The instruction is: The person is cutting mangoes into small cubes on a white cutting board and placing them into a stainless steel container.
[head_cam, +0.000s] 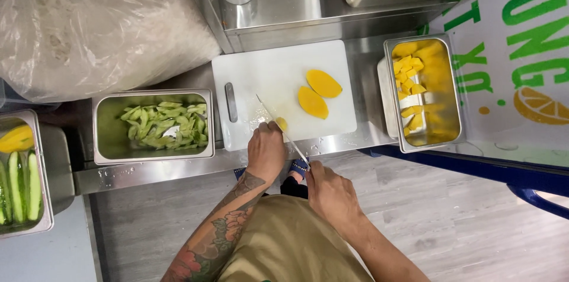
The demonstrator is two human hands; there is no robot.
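While the left hand (266, 150) presses down on a small yellow mango piece (281, 123) at the near edge of the white cutting board (278, 71), the right hand (329, 190) grips the handle of a knife (283, 132) whose thin blade runs diagonally up and to the left, passing just beside the left fingertips. The mango piece shows only partly, peeking out from beyond the left fingers and touching the blade's right side. Both hands are closed: the left curled over the fruit, the right wrapped round the knife handle (the handle itself is mostly hidden in the fist). The right hand sits off the board, nearer the person's body, well apart from the fruit it cuts; the left hand overlaps the board's near edge.

Two mango halves (317, 93), flat and oval, lie side by side on the board to the right of the blade, apart from both hands. Further right, a steel pan (457, 104) holds cut yellow mango chunks (409, 83). Left of the board, a second steel pan (104, 125) contains green peel strips (166, 126). At the far left a third pan (40, 211) holds long green slices, and a large clear plastic bag (95, 21) rests behind.
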